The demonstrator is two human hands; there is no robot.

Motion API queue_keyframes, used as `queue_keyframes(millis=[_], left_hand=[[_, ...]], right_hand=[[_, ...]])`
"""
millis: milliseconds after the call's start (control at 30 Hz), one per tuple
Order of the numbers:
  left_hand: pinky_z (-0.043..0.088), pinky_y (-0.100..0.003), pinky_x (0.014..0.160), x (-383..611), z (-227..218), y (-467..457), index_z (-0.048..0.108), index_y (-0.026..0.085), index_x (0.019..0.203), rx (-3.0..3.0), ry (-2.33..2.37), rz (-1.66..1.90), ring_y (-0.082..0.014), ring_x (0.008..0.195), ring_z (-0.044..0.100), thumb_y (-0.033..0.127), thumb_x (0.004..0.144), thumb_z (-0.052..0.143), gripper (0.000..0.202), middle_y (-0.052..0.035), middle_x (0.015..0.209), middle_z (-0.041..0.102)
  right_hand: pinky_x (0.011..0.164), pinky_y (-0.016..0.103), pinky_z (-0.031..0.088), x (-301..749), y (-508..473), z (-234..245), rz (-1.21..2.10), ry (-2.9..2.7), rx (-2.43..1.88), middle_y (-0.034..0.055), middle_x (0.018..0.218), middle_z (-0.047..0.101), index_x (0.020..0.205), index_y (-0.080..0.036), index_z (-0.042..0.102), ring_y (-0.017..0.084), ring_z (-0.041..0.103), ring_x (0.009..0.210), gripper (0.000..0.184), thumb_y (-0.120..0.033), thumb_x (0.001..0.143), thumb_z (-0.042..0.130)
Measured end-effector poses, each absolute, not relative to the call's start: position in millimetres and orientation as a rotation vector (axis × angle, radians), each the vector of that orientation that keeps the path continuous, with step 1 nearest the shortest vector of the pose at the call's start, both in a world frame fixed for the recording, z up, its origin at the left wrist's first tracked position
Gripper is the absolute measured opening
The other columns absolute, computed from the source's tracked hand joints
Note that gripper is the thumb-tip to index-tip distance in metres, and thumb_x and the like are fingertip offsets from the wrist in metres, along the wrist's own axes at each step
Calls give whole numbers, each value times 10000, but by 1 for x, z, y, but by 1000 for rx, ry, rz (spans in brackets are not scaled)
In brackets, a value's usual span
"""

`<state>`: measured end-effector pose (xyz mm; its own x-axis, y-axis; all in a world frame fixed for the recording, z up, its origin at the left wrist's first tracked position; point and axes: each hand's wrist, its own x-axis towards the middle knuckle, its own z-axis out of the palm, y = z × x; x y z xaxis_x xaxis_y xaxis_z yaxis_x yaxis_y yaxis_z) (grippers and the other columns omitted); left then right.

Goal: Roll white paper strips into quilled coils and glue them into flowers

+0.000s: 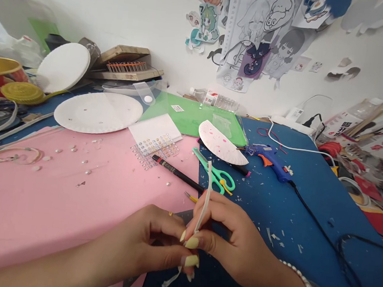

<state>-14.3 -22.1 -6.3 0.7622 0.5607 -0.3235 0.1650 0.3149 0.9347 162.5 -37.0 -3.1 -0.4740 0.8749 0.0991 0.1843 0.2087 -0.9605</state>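
My left hand and my right hand meet low in the middle, both pinched on a thin white strip. The strip stands up between the fingers and its lower end curls out below my left hand. A bead bracelet is on my right wrist. Just beyond the hands lie green scissors, a black pen and a small yellow-tipped tool. A folded paper plate speckled with pink lies farther back.
A pink sheet covers the left, a blue mat the right. A white paper plate, a rhinestone sticker sheet, a blue glue gun with black cord, green sheet and a water bottle lie behind. Clutter lines both sides.
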Motion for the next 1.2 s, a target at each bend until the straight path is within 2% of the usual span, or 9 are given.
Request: queue_keyframes(millis=[267, 500, 567, 733, 867, 1033, 1200], left_hand=[[438, -165, 591, -13, -8, -15, 708, 175, 658, 1292, 758, 359, -96, 607, 553, 240, 767, 576, 183, 12, 633, 643], [453, -197, 601, -13, -8, -13, 696, 197, 641, 1514, 802, 420, -115, 608, 583, 224, 777, 548, 203, 18, 626, 671], [451, -203, 620, -13, -7, -12, 697, 194, 634, 1557, 796, 427, -118, 614, 583, 226, 771, 554, 201, 14, 619, 673], [442, -216, 636, -12, -4, -10, 684, 178, 613, 1610, 882, 527, -113, 610, 562, 260, 747, 586, 185, 14, 617, 649], [436, -241, 724, -11, -5, -8, 681, 172, 629, 1649, 950, 656, -129, 696, 570, 281, 751, 578, 194, 0, 674, 656], [440, -262, 713, -11, -8, -5, 683, 159, 669, 1702, 993, 737, -132, 660, 557, 300, 720, 606, 169, -18, 668, 660], [461, -296, 703, -9, -1, -12, 664, 139, 731, 1725, 1008, 782, -124, 658, 575, 305, 722, 613, 174, -20, 705, 661]], right_hand=[[643, 233, 426, 166, -30, -2, 1299, -1788, -1031, -4, 756, 540, 753, -168, 616, 99, 522, 703, 131, -284, 785, 564], [563, 223, 409, 167, -26, -6, 1132, -1844, -984, -4, 707, 531, 633, -159, 587, 102, 515, 659, 201, -320, 753, 588], [543, 218, 398, 167, -24, -6, 1093, -1868, -942, -10, 692, 523, 647, -157, 586, 89, 498, 615, 195, -317, 757, 580], [575, 228, 394, 166, -13, -9, 1014, -1879, -889, -12, 692, 512, 625, -154, 552, 91, 484, 626, 214, -335, 732, 592], [531, 218, 383, 162, -3, -15, 1012, -1872, -887, -28, 626, 503, 665, -155, 524, 86, 472, 564, 185, -316, 749, 559], [479, 204, 344, 157, -3, -14, 985, -1854, -932, -40, 566, 486, 670, -151, 499, 77, 447, 497, 116, -213, 768, 507], [497, 206, 326, 159, -12, 0, 901, -1876, -935, -50, 558, 474, 655, -153, 504, 72, 420, 494, 109, -197, 754, 519]])
